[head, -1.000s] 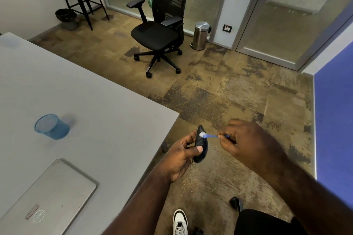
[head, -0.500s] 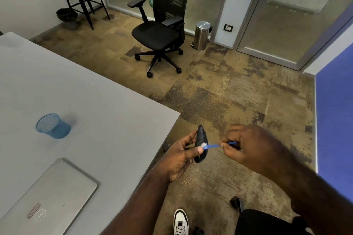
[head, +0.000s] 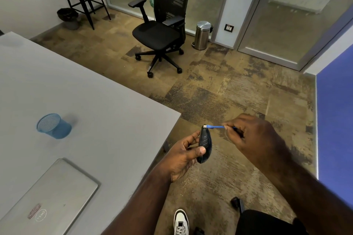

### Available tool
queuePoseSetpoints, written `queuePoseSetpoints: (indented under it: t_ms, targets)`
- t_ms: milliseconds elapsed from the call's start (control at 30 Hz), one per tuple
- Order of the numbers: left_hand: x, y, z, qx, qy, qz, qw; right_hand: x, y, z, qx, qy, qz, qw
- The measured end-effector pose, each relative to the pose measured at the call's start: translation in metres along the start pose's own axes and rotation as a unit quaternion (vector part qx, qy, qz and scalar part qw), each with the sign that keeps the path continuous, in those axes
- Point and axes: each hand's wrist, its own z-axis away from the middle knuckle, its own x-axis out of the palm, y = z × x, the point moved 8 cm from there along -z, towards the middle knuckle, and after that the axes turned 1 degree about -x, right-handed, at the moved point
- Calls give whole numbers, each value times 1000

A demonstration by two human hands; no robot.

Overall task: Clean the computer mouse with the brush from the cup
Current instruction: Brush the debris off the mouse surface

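With my left hand [head: 181, 158] pinching the mouse [head: 205, 146] edge-up off the table, my right hand [head: 250, 135] grips the brush [head: 214, 126], bristles touching its top; light, slick shell, hold sides.

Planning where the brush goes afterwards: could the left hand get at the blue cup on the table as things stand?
Probably not yet: the left hand is shut on the mouse, though the table towards the cup lies bare.
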Motion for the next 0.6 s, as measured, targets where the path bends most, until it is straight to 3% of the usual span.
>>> queuePoseSetpoints:
  t_ms: [133, 467, 600]
  targets:
    - [-7, 1, 2, -1, 13, 15, 1000, 7, 2, 6, 5, -53, -30, 998]
    - [3, 2, 4, 4, -20, 29, 999, -7, 16, -7, 35, 52, -12, 998]
    - [1, 5, 5, 1, -19, 40, 999, -2, 6, -5, 1, 33, -66, 997]
